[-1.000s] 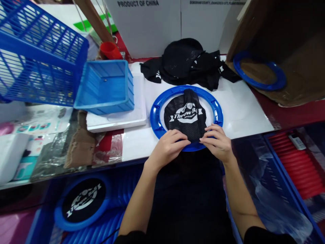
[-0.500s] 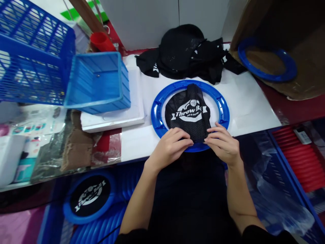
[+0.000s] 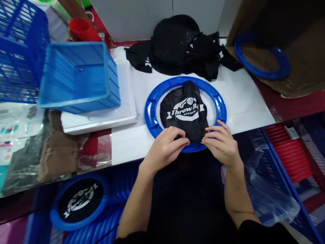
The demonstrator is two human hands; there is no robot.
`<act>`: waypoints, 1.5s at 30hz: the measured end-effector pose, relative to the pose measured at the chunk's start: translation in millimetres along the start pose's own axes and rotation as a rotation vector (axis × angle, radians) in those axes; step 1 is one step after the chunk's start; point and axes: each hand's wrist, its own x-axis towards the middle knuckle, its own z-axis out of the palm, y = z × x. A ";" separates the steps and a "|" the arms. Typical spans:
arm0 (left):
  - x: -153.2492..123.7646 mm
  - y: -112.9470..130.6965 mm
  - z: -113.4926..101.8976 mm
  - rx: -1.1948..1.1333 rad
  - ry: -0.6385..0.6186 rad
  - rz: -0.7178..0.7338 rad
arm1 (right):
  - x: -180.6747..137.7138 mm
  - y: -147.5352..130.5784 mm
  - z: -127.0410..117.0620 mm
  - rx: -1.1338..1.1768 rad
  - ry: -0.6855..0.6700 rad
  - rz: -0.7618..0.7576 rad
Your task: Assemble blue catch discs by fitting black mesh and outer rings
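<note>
A blue plastic ring (image 3: 152, 110) lies on the white table sheet close to my body. Over its opening rests a black mesh fabric piece (image 3: 177, 125) with white "Throw B..." lettering, its right side folded over. My left hand (image 3: 170, 144) pinches the near edge of the mesh, fingertips together at the ring's front rim. Just to the right, my right hand (image 3: 220, 142) also has its thumb and fingers closed on the mesh edge, the other fingers slightly raised. The fingertips partly cover the edge they grip.
Black fabric pieces (image 3: 175, 47) are heaped at the back. A light blue bin (image 3: 111, 78) stands on a white foam slab (image 3: 99, 122) at left. Another blue ring (image 3: 285, 69) leans in a cardboard box at right. Below sit a finished-looking disc (image 3: 57, 206) and stacked red rings (image 3: 289, 156).
The view has shifted, so the surroundings sit further left and slightly higher. Both hands remain at the near edge of the mesh, with hardly any movement of the fingers.
</note>
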 end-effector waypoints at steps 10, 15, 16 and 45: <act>3.5 1.7 -5.1 0.204 -0.053 0.269 | 5.3 -15.2 -11.0 -0.310 -0.130 -0.188; 10.7 7.1 -11.9 0.340 -0.127 0.426 | 11.2 -12.5 -15.5 -0.338 -0.142 -0.263; 12.0 8.7 -13.3 0.363 -0.141 0.438 | 11.8 -12.0 -16.0 -0.343 -0.140 -0.278; 18.8 21.6 8.1 0.394 -0.142 0.174 | 5.0 -20.5 -14.2 -0.326 -0.110 -0.119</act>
